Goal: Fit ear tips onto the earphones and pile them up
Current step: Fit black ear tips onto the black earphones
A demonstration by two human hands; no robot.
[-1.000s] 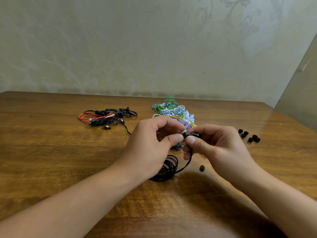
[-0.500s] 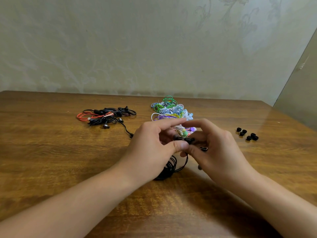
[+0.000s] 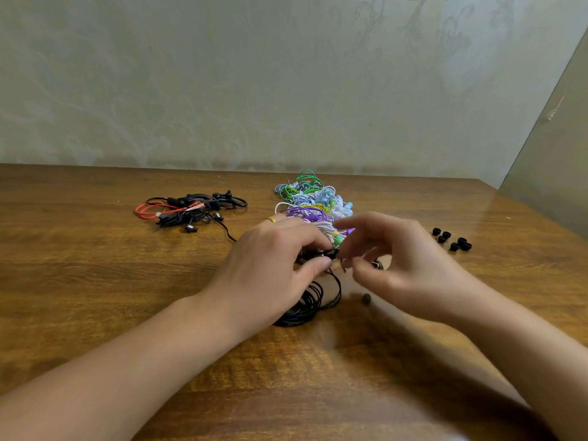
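My left hand (image 3: 270, 265) pinches a black earbud (image 3: 327, 253) between thumb and fingers, just above the table. Its black cable (image 3: 305, 305) lies coiled on the wood under that hand. My right hand (image 3: 404, 262) hovers just right of the earbud, blurred, its fingers loosely spread and apart from the bud. Nothing shows clearly between them. One loose black ear tip (image 3: 366, 298) lies on the table below my right hand. Several more black ear tips (image 3: 451, 240) sit in a group further right.
A pile of coloured earphones (image 3: 313, 202) lies right behind my hands. A smaller tangle of black and red earphones (image 3: 191, 210) sits at the back left. The wooden table (image 3: 95, 297) ends at a wall behind and an edge on the right.
My right hand has let go of the earbud and drawn away to the right with its fingers spreading. Both hands have sunk closer to the table; my left hand keeps its pinch.
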